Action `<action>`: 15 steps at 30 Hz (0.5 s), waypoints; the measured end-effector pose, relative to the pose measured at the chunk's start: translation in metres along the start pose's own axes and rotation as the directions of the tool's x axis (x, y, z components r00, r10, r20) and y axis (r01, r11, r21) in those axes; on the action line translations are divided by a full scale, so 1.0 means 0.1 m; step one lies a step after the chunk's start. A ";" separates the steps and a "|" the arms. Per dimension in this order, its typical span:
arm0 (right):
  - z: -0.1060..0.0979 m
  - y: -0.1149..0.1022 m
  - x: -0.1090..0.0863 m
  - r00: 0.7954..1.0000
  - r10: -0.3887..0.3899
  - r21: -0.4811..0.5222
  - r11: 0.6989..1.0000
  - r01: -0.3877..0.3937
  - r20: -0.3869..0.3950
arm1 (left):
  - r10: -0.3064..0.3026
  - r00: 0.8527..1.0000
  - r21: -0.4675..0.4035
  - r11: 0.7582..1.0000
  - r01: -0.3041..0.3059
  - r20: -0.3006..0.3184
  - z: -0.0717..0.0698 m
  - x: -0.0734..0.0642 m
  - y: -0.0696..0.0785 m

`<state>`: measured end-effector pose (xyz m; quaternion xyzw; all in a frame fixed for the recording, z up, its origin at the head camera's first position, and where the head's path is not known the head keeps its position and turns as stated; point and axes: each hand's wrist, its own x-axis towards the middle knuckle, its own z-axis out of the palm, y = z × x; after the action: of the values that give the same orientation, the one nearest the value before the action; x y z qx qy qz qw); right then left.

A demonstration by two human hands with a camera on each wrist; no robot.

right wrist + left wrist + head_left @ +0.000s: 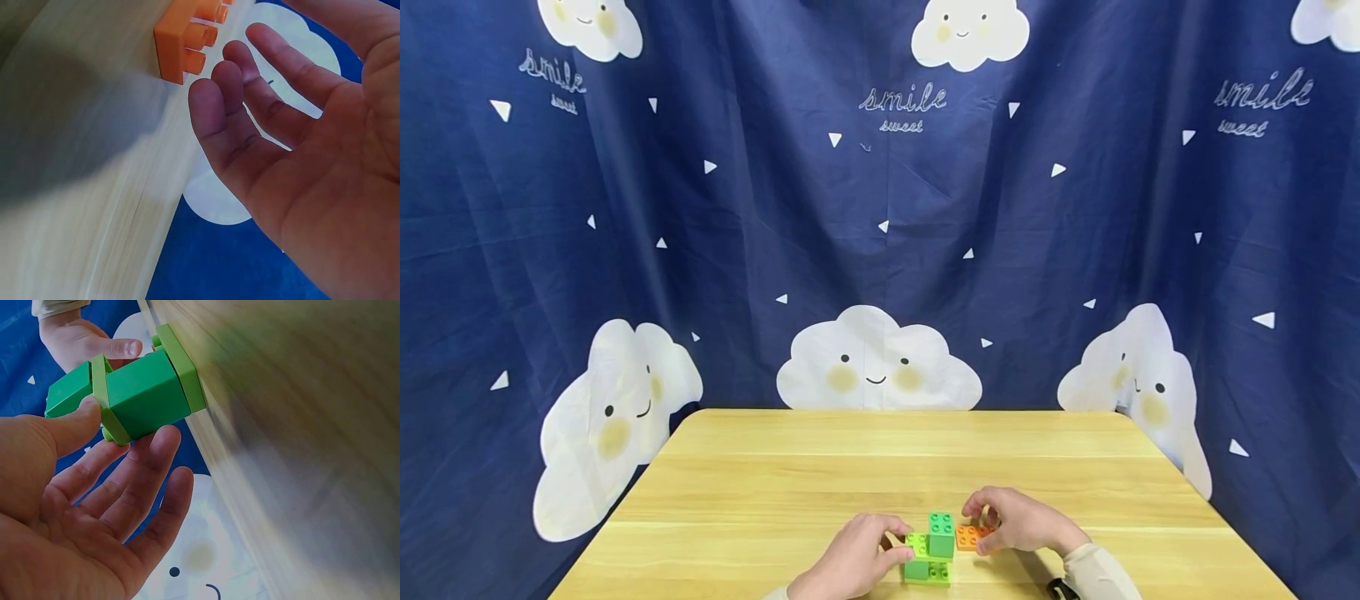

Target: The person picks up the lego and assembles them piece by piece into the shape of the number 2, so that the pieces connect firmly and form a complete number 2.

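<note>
A toy building-brick stack (942, 546) stands on the table, made of two lime plates and two darker green bricks. Its upper green brick (67, 390) sits at one end of the upper lime plate (103, 394); another green brick (147, 394) lies between the plates. My left hand (855, 557) pinches the upper lime plate from the left, thumb on one side and a fingertip on the other. An orange building brick (967, 537) lies studs up just right of the stack. Around it hovers my right hand (1021, 523), fingers (206, 106) loosely bent and apart from the brick in the right wrist view.
The wooden table (760, 467) extends away to its back edge. A dark blue curtain (880, 183) printed with smiling clouds hangs behind and at both sides. A black band (1062, 589) shows at the right wrist.
</note>
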<state>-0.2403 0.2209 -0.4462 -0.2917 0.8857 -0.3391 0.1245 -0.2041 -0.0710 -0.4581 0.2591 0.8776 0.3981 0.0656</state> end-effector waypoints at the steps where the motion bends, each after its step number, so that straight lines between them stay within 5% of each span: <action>1: 0.00 0.00 0.00 1.000 0.002 -0.007 1.000 -0.002 0.000 | 0.001 1.000 0.000 1.000 -0.001 0.000 0.00 0.00 0.00; 15: 0.03 0.03 0.02 1.000 0.011 -0.034 0.999 -0.011 0.011 | 0.012 1.000 -0.001 1.000 -0.012 -0.005 0.00 0.00 0.00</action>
<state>-0.2414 0.2198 -0.4502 -0.2907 0.8923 -0.3215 0.1262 -0.2039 -0.0708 -0.4585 0.2635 0.8760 0.3994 0.0611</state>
